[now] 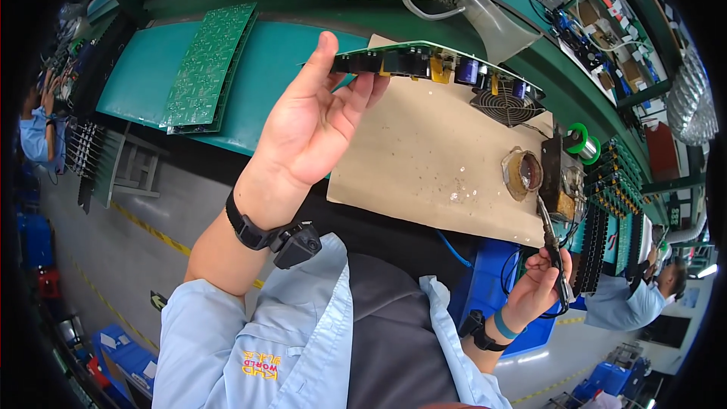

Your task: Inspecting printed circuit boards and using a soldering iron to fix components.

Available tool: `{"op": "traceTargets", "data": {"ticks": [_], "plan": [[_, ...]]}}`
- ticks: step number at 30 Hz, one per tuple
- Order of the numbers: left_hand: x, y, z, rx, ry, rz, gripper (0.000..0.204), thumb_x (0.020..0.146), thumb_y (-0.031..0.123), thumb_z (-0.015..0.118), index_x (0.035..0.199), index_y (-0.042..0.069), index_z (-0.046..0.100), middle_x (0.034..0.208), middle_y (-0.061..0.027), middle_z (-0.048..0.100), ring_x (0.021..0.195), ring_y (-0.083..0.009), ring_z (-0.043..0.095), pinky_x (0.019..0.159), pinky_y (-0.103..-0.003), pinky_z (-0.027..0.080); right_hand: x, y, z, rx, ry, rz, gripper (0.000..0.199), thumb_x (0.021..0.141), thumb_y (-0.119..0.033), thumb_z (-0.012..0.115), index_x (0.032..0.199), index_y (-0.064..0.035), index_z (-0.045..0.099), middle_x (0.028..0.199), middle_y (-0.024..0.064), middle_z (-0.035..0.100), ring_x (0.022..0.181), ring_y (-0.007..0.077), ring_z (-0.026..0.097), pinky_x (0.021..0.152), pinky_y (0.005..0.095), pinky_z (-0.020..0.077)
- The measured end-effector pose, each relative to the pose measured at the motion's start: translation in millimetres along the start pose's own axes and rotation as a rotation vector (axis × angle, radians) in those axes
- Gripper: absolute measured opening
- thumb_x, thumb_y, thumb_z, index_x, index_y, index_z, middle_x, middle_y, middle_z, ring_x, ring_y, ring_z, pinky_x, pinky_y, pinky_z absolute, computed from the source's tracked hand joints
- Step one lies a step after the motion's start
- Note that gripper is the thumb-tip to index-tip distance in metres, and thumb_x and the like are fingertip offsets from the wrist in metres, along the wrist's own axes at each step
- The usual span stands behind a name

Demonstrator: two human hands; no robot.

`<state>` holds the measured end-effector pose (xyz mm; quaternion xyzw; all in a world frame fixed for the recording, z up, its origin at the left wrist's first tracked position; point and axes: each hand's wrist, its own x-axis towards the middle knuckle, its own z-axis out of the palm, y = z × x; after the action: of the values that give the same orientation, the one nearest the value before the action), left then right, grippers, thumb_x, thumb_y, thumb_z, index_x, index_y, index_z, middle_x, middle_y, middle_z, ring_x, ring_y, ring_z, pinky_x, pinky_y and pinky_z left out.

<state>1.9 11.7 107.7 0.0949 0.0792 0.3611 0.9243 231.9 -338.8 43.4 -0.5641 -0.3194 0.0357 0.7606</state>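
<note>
My left hand (314, 117) is closed on the left end of a green circuit board (432, 49), thumb on one side and fingers on the other. The board is held above the bench, seen nearly edge-on, with dark, purple and yellow-wrapped components hanging from its underside. Low at the right, my right hand (534, 284) grips the dark handle of a soldering iron (551, 236), its tip pointing up beside a round, brown-stained dish (524, 173). That dish sits on a sheet of brown cardboard (416, 159). Next to it stands a worn metal box (562, 174).
Two stacked green circuit boards (208, 68) lie on the teal bench at the left. A round fan grille (507, 106), a solder wire spool (583, 144) and a silver flexible duct with a clear hood (496, 26) stand around the cardboard. Other people work at both sides.
</note>
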Motion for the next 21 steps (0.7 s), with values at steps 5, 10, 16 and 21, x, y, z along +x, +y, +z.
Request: {"op": "traceTargets", "data": {"ticks": [5,10,16,21], "plan": [[0.8,2.7,2.2,-0.018,0.011,-0.021,0.048,0.095,0.031,0.066,0.117,-0.011,0.055,0.117,-0.021,0.058,0.114,-0.0284,0.057,0.09,-0.026,0.06,-2.3,1.8,1.9,0.001,0.022,0.019,0.048,0.099,-0.026,0.059,0.135,0.0038,0.046,0.107,0.0166,0.065,0.081,0.0174,0.059,0.072,0.0272,0.0482],[-0.8,3.4,6.2,-0.075,0.051,-0.035,0.035,0.092,0.03,0.07,0.108,0.0,0.061,0.111,-0.0129,0.062,0.109,-0.0264,0.06,0.088,-0.024,0.06,-4.2,4.4,-1.3,0.018,0.025,0.026,0.048,0.1,-0.026,0.059,0.136,0.0038,0.046,0.107,0.0165,0.065,0.082,0.0171,0.059,0.072,0.0271,0.0481],[-2.0,6.5,1.6,-0.183,0.06,-0.102,0.04,0.092,0.03,0.07,0.109,-0.005,0.062,0.108,-0.0144,0.064,0.111,-0.0252,0.059,0.088,-0.024,0.06,-4.0,7.0,-2.5,0.007,0.008,0.035,0.047,0.1,-0.024,0.057,0.136,0.0046,0.045,0.109,0.0168,0.065,0.083,0.0171,0.059,0.074,0.0272,0.0482],[-0.5,5.7,3.0,-0.181,0.06,-0.1,0.04,0.092,0.03,0.07,0.108,-0.006,0.062,0.107,-0.0139,0.064,0.111,-0.0251,0.059,0.087,-0.024,0.06,-2.3,8.6,-1.2,0.004,0.003,0.023,0.044,0.101,-0.021,0.056,0.135,0.0054,0.046,0.11,0.0171,0.065,0.083,0.0173,0.059,0.075,0.0274,0.0486]]}}
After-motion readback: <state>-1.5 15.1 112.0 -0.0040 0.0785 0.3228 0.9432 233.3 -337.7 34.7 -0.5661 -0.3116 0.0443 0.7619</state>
